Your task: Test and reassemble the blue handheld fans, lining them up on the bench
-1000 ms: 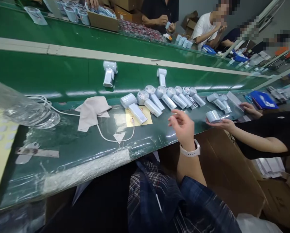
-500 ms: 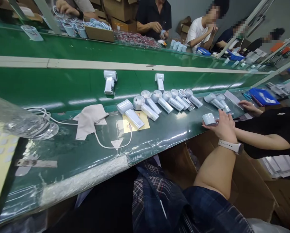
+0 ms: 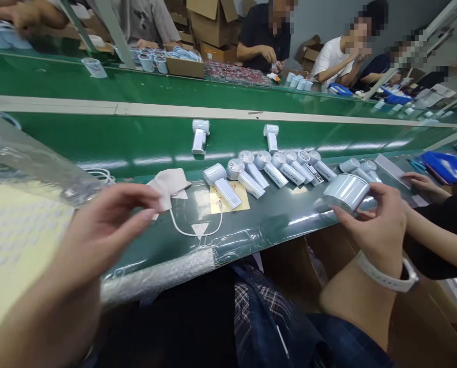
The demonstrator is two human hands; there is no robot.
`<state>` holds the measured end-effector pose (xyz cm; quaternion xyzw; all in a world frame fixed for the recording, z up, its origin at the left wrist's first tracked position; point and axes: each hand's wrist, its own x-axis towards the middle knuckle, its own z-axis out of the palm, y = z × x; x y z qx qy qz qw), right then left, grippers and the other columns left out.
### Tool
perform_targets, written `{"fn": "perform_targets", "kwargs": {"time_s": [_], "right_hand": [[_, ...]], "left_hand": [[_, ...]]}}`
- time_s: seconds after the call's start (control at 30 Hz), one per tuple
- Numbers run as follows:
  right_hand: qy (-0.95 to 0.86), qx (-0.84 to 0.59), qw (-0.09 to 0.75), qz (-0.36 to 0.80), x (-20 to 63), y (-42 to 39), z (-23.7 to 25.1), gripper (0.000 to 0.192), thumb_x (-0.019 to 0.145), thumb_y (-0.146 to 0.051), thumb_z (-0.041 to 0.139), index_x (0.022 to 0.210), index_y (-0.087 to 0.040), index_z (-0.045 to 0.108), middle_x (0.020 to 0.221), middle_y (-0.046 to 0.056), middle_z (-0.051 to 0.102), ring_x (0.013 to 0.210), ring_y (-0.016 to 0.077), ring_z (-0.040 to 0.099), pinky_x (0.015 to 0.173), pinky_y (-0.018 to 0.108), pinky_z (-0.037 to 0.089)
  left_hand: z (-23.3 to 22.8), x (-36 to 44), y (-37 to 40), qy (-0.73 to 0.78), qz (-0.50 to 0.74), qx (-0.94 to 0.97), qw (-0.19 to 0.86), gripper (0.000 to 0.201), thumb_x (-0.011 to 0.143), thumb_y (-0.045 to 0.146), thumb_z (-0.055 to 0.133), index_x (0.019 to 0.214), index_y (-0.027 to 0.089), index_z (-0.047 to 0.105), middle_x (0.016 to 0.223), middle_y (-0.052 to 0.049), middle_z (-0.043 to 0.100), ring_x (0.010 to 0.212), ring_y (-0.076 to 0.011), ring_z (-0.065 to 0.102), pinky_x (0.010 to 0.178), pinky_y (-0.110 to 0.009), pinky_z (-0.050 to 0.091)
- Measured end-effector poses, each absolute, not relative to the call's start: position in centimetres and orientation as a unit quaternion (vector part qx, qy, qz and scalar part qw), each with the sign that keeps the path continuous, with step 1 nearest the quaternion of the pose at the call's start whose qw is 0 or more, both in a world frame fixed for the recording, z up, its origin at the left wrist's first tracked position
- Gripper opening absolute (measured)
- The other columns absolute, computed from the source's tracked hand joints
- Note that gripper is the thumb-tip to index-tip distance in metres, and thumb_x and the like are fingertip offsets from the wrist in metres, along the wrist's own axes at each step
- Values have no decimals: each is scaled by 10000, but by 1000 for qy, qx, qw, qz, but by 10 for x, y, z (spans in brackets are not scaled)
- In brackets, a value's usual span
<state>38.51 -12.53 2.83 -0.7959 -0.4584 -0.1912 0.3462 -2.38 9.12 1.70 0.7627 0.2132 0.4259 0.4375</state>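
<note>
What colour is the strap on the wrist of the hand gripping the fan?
White; the strap on the right hand holding the fan shows in the head view.

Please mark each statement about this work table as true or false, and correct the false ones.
1. The right hand holds a pale blue cylinder. True.
2. The left hand grips the white cable. False: it is open, above the table, with fingertips near the beige cloth; the cable lies on the table.
3. A row of small fans lies along the table's far edge. True.
4. Two fans stand on the green belt. True.
5. The right wrist is bare. False: it wears a white watch.
</note>
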Motion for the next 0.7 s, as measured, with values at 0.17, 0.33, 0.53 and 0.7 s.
{"fn": "perform_targets", "kwargs": {"time_s": [0.17,0.33,0.53,0.7], "right_hand": [[-587,-679,429,-107,246,-52,27,767,894,-781,648,1338,-157,607,1111,169,718,851,293,697,773,447,605],[-664,-615,424,-35,184,-18,10,619,955,-695,661,1329,-201,644,1121,166,767,851,300,746,758,424,631],[-657,-584,470,80,182,-6,-24,687,951,-588,728,1515,-229,570,1349,182,717,1091,375,753,879,497,641],[-649,-603,451,107,179,-8,-36,753,955,-603,705,1574,-216,519,1403,200,701,1088,376,762,845,491,652]], "left_hand": [[-19,23,58,164,262,785,537,1021,889,567,795,1676,231,239,1645,-241,458,1503,-376,504,1193,-568,501],[-24,21,52,212,309,651,660,1007,841,756,741,1560,173,346,1483,-222,563,1364,-334,586,1108,-465,539],[-29,-9,64,230,293,617,693,778,877,755,704,1344,178,473,1003,-90,730,898,-235,704,812,-376,564],[-27,-7,67,224,297,570,733,724,869,730,732,1269,184,477,984,-76,731,806,-217,722,726,-345,560]]}}
